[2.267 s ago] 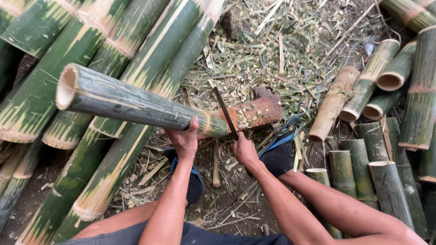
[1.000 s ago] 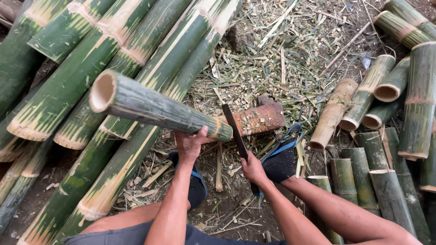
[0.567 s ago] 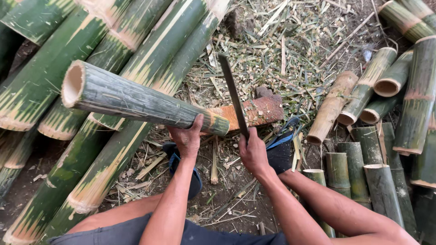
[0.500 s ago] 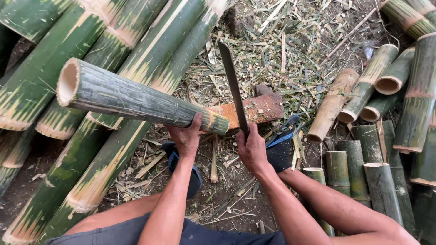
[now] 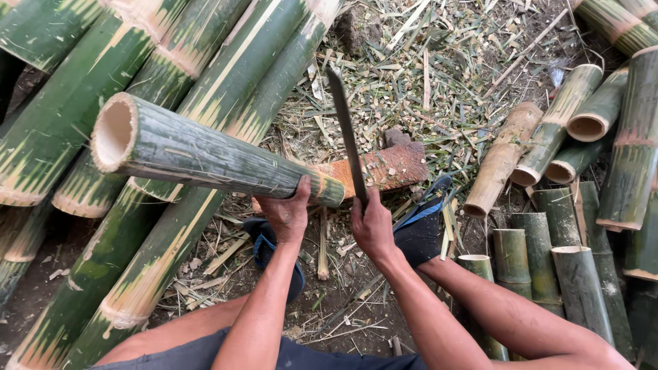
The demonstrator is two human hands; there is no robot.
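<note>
The left hand (image 5: pixel 288 216) grasps one bamboo pole (image 5: pixel 205 154) near its cut end; the right hand (image 5: pixel 372 226) is clenched on one machete (image 5: pixel 346 133), blade raised just beside it.

An outdoor bamboo-cutting yard: stacked green poles (image 5: pixel 82 82), chip-littered dirt ground (image 5: pixel 439 75).

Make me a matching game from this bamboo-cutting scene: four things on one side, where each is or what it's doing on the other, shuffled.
Things:
1. left hand
2. right hand
3. reddish block
4. short cut pieces

Places:
A. stacked at right
B. under the pole's end
C. grips the blade
D. steadies the green pole

Pairs: 1-D, 2-C, 3-B, 4-A
</note>
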